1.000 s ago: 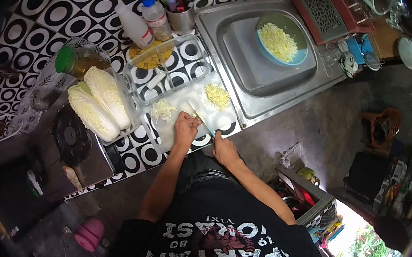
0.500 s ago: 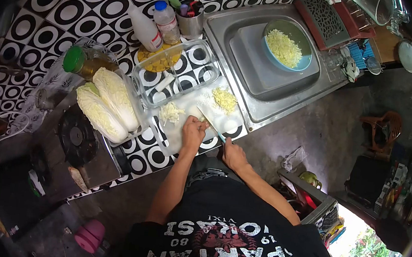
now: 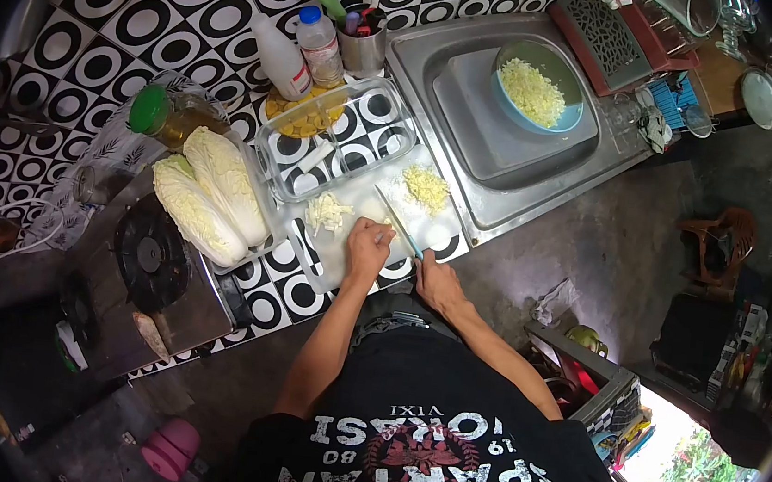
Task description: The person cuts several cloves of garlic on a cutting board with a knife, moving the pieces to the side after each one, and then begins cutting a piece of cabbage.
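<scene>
My right hand (image 3: 439, 283) is wrapped around the handle of a knife (image 3: 399, 216), its blade slanting up and left across the translucent cutting board (image 3: 328, 268). Close to the blade's left side, my left hand (image 3: 369, 249) has its fingers curled and pressed down on small pale vegetable pieces (image 3: 387, 226), mostly hidden under the fingertips. Left of the blade lies a pile of pale cut strips (image 3: 326, 211). A heap of finely chopped yellowish bits (image 3: 425, 189) sits on the right side of the board.
Behind the board stands a clear plastic container (image 3: 293, 193) holding a white piece. Two napa cabbage pieces (image 3: 214, 197) lie at left, beside a stove (image 3: 150, 255). A blue bowl (image 3: 555, 125) of chopped vegetable stands in the sink (image 3: 489, 228). Bottles (image 3: 319, 47) stand behind.
The knife blade has shifted slightly, its tip now farther from me. My left hand stays beside it on the pieces. The whole view has moved a little.
</scene>
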### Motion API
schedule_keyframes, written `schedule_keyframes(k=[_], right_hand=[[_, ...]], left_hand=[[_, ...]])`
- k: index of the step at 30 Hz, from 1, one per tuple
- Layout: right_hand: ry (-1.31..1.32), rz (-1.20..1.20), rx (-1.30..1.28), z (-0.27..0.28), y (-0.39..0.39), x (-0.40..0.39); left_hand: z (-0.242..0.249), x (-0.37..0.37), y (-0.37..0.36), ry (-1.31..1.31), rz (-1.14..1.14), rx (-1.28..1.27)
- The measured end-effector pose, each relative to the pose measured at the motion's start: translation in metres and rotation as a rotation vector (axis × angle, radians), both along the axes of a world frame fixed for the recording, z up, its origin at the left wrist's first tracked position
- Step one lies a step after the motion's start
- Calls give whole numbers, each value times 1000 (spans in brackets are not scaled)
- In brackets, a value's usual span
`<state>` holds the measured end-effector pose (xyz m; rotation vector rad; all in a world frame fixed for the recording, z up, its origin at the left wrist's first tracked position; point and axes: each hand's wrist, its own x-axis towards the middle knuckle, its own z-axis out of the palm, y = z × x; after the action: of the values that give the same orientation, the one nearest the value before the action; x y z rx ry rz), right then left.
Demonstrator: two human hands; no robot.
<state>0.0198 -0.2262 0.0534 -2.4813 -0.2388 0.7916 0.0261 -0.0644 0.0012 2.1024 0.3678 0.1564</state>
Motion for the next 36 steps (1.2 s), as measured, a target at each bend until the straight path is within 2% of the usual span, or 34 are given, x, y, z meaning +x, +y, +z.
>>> schedule_keyframes(k=[3,6,12,17,27,36], right_hand=[[42,-21,35,6,2,0],[-9,-53,62,1,1,0],[33,-24,15,-1,-1,2],[25,-3,31,-5,0,7],[8,27,28,-5,9,21],[14,-2,108,4,9,6]], left_hand=[[2,1,-1,29,8,16],[1,1,-2,-54,23,36],[12,2,-4,52,53,-2],[2,1,-2,13,-11,69],[-4,-1,-2,-89,23,53],[3,-2,6,20,-10,-16]])
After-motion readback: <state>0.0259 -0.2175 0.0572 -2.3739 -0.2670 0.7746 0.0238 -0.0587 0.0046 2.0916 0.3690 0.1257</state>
